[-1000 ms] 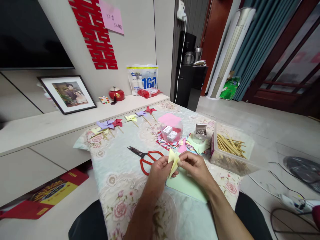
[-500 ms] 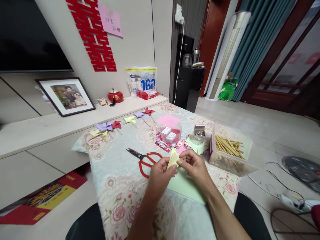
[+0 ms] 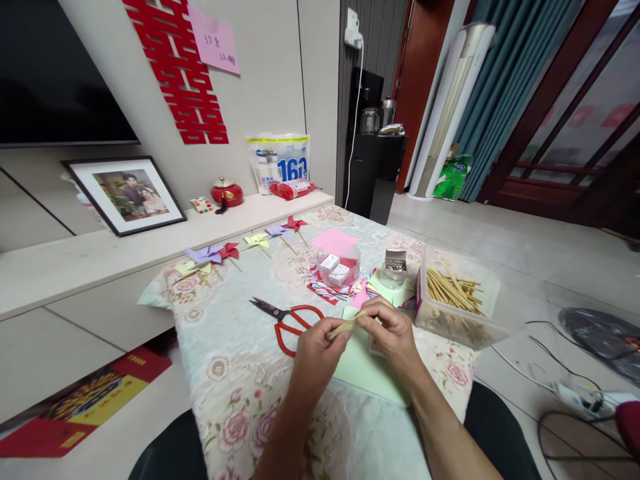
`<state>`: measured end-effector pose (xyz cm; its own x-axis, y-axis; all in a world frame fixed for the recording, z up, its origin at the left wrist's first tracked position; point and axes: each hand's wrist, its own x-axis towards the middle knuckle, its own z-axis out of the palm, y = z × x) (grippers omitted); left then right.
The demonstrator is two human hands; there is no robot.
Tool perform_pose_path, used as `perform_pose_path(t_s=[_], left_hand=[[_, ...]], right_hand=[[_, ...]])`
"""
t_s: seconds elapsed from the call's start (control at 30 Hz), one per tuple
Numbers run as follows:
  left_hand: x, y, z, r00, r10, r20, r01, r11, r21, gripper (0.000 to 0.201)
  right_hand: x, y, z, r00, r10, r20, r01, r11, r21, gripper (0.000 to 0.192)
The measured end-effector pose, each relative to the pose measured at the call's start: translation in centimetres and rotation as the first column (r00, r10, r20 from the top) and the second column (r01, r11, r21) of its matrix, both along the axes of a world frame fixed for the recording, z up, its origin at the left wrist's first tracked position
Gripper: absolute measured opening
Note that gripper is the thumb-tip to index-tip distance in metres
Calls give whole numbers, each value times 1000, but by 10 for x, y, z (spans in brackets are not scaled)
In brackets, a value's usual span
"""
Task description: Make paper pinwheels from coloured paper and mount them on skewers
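Between both hands is a folded piece of pale yellow paper (image 3: 345,327), seen nearly edge-on. My left hand (image 3: 320,350) pinches its left end, thumb nearest me. At the other end my right hand (image 3: 390,333) grips it between thumb and fingers. Under the hands lies a light green sheet of paper (image 3: 367,373). Just left of my left hand rest scissors (image 3: 285,320) with red handles, blades pointing away to the left. Several paper pinwheels (image 3: 205,255) on sticks lie along the table's far left edge.
A clear tub (image 3: 465,320) of thin wooden sticks stands on the right. Nearer the middle are a round clear container (image 3: 345,267) with small white boxes and an open small box (image 3: 395,261) of metal pieces. Pink paper (image 3: 334,238) lies behind them, on the flowered tablecloth (image 3: 240,373).
The yellow paper has turned from showing a pointed triangular face to lying nearly edge-on, stretched between both hands. The view has shifted slightly.
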<state>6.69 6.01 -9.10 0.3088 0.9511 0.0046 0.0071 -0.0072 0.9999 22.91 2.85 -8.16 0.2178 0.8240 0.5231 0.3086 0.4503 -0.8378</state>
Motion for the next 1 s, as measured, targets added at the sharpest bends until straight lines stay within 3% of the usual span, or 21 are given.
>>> perform_pose_path(t_s=[0.13, 0.23, 0.3, 0.37, 0.43, 0.57, 0.73, 0.8, 0.9, 1.0], left_hand=[[-5, -1, -1, 989, -7, 149, 58, 937, -343, 44], [-9, -4, 7, 956, -87, 282, 227, 825, -517, 52], [-10, -5, 11, 924, -77, 375, 295, 767, -570, 59], [-10, -5, 12, 887, -22, 461, 299, 788, -538, 52], [-9, -4, 10, 859, 36, 510, 246, 846, -474, 38], [-8, -1, 6, 865, 135, 483, 98, 899, -427, 31], [-7, 3, 5, 861, 278, 426, -99, 913, -396, 36], [-6, 3, 5, 856, 279, 435, -102, 916, -387, 36], [-4, 2, 7, 849, 235, 472, -58, 931, -360, 36], [-2, 1, 8, 850, 196, 490, -28, 944, -329, 35]], right_hand=[[-1, -2, 1, 994, -110, 30, 106, 989, 99, 11], [-4, -6, 3, 968, -179, 176, 141, 967, 210, 17], [-7, -8, 6, 925, -192, 328, 97, 954, 283, 20], [-10, -10, 7, 873, -164, 458, 12, 949, 316, 20], [-14, -11, 8, 827, -115, 550, -66, 952, 299, 21], [-20, -10, 6, 797, -39, 602, -119, 968, 220, 31], [-20, -7, 0, 947, -88, 309, 41, 987, 155, 29], [-20, -6, -1, 984, -58, 169, 55, 998, 23, 19], [-23, -5, -2, 999, 41, 15, -37, 984, -177, 14], [-26, -6, -2, 999, 52, 8, -49, 971, -232, 14]])
